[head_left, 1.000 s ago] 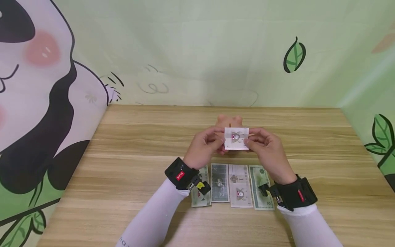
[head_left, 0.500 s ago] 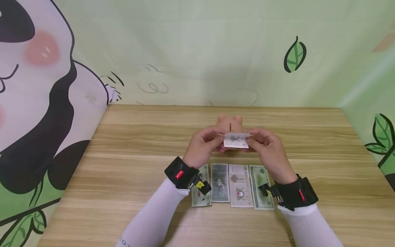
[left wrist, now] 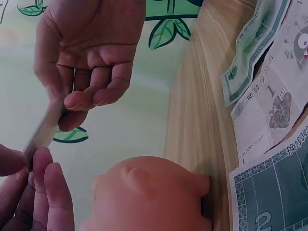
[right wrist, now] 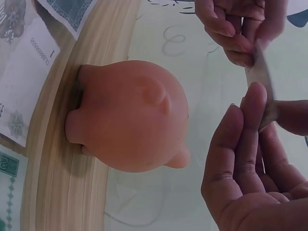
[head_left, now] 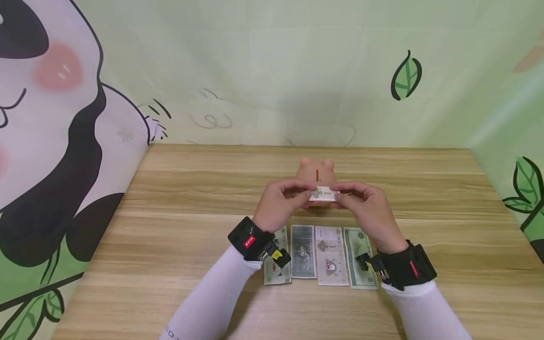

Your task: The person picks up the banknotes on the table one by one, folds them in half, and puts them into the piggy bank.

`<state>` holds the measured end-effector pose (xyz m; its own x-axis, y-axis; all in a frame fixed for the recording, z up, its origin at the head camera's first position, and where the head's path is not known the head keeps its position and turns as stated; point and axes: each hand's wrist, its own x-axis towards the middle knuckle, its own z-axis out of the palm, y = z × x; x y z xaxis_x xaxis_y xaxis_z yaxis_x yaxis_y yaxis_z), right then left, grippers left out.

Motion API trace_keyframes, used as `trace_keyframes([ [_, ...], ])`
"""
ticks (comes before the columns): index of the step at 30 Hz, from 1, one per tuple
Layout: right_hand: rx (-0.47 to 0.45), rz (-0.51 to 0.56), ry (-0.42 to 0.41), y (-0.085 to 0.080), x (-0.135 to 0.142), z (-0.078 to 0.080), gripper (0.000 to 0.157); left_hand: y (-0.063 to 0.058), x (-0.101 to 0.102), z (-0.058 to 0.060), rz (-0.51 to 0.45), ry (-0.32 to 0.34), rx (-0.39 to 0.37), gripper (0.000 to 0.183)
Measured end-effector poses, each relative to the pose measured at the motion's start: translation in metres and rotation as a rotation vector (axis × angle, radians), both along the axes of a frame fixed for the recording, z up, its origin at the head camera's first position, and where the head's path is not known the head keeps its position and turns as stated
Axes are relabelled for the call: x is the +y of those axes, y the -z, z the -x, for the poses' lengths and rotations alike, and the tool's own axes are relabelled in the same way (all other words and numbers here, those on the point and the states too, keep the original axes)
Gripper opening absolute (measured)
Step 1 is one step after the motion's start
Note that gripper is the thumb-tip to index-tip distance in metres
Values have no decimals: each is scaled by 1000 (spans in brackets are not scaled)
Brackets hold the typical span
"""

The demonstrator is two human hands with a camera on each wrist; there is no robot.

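Both hands hold a small folded play banknote (head_left: 324,194) in the air, one hand at each end. My left hand (head_left: 280,200) pinches its left end between thumb and fingers; my right hand (head_left: 367,205) pinches the right end likewise. In the right wrist view the folded banknote (right wrist: 262,86) is seen nearly edge-on and slightly blurred. Just beyond the hands a pink piggy bank (head_left: 316,172) stands on the table, a narrow slot in its top. Its rounded body (right wrist: 132,115) is apart from both hands in the right wrist view.
Nearer the person, several play banknotes lie side by side on the wooden table (head_left: 191,236): a grey-blue one (head_left: 303,252), a pale one (head_left: 330,264) and green ones (head_left: 359,241), partly covered by the wrists. A printed green backdrop (head_left: 272,71) rises behind the table.
The banknote has gone from a squarish piece to a narrower strip, folded over between the hands. The hands have drawn slightly closer together, and more of the piggy bank's top shows.
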<state>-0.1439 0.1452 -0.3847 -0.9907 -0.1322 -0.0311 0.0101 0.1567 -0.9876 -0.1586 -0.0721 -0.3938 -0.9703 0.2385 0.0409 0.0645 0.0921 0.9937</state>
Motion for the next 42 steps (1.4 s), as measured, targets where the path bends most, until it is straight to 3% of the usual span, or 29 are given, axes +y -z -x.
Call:
trace_keyframes([
  [12,11,-33,11,2,1,-1,28,5,2,1,18,15,27,35],
  [18,31,-23,12,4,-1,-1,29,5,4,0,47,54,-7,24],
  [25,12,-27,11,3,-2,0,37,6,5,0,57,48,-12,22],
  [42,-9,22,2,-2,-2,1,34,3,2,3,-23,36,-70,30],
])
